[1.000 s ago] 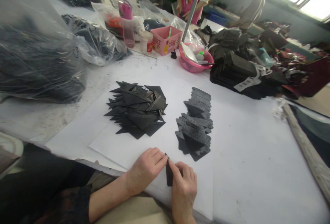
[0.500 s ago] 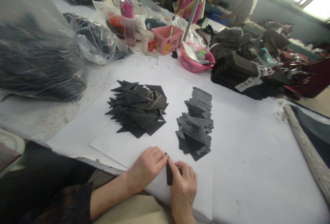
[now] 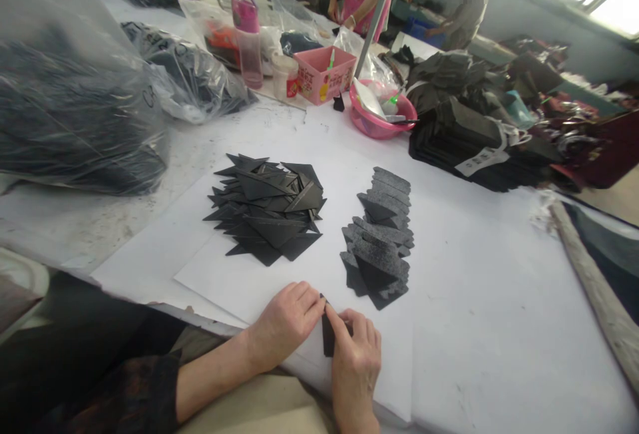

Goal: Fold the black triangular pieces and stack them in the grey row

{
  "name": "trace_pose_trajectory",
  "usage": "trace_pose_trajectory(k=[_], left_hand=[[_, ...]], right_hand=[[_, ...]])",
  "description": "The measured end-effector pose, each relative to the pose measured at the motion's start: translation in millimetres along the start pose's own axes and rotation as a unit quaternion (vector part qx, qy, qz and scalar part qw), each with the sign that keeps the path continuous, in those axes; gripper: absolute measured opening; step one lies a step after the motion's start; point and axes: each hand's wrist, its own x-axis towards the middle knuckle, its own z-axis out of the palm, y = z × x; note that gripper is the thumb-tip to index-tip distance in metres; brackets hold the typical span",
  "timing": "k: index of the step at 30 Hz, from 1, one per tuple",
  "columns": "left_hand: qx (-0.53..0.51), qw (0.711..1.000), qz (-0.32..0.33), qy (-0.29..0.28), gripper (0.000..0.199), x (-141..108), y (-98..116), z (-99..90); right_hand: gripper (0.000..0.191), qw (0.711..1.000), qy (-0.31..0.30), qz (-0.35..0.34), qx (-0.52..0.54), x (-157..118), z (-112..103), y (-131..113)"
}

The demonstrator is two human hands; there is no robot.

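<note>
A small flat black piece [image 3: 328,339], perhaps leather or similar sheet material, lies on the white paper by the near table edge. My left hand [image 3: 287,319] has its fingertips closed on the piece's far corner. Over its right side lies my right hand [image 3: 355,354], fingers bent and index fingertip pressing near the same corner, so much of the piece is hidden. Beyond my left hand is a heap of folded black pointed pieces [image 3: 269,211]. Ahead of my right hand, overlapping grey-speckled black pieces [image 3: 379,247] form a row.
A pink bowl [image 3: 377,129] and a pink basket [image 3: 327,81] hold small items at the back. Nearby stand a pink-capped bottle [image 3: 248,48] and a clear jar [image 3: 284,78]. A large plastic bag [image 3: 74,108] fills the left; stacked black pieces [image 3: 459,134] lie back right. Two people work beyond.
My hands and the black piece stay almost in place. In the background, the person in the pink apron has shifted slightly left.
</note>
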Motion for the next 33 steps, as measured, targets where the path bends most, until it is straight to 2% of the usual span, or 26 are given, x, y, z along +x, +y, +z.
trace_pose_trajectory(k=[5, 15, 24, 29, 33], left_hand=[[-0.005, 1.000, -0.009, -0.001, 0.013, 0.2, -2.6, -1.2], [-0.017, 0.999, -0.047, -0.015, 0.013, -3.8, -23.8, -3.7], [0.124, 0.989, -0.032, -0.069, 0.029, -5.9, -9.8, -9.0], [0.130, 0.986, -0.049, -0.088, 0.033, -9.2, -6.9, -7.3], [0.127, 0.990, -0.056, -0.038, 0.030, -10.5, -10.8, -5.7]], right_hand=[[0.032, 1.000, 0.011, 0.008, 0.001, 3.7, 1.6, -4.6], [0.033, 0.999, 0.044, 0.029, -0.001, 20.1, 14.7, -25.6], [0.032, 0.998, 0.048, 0.032, 0.012, 21.2, 11.3, -25.9], [0.032, 0.998, 0.047, 0.035, 0.014, 22.2, 13.4, -27.3], [0.030, 0.998, 0.039, 0.038, 0.016, 25.9, 17.8, -30.6]])
